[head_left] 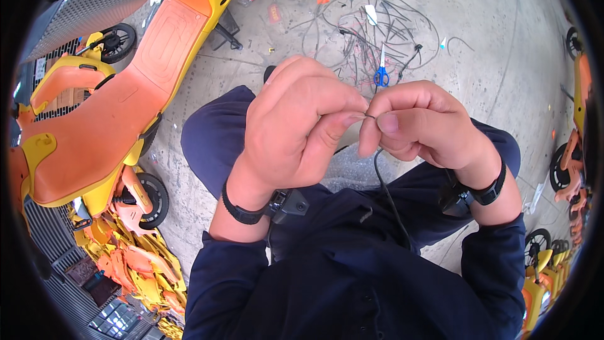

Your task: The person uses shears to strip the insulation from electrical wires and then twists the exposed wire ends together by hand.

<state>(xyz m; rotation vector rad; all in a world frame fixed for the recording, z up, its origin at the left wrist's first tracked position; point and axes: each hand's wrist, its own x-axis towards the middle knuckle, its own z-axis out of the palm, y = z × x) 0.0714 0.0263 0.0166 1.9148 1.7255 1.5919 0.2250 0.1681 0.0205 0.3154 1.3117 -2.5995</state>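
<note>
Thin dark cable (387,190), on near side of blue-handled scissors (381,78); presumably light, flexible, best taken near end. Left hand (286,127): thumb and forefinger pinching cable. Right hand (440,127): fingertips closed on same cable.

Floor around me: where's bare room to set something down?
The widest bare floor lies between the cable pile and the scooters along the right edge. A narrower strip separates the left scooter from your left knee. Beyond your right hand it's crowded with that pile and blue-handled scissors.
</note>
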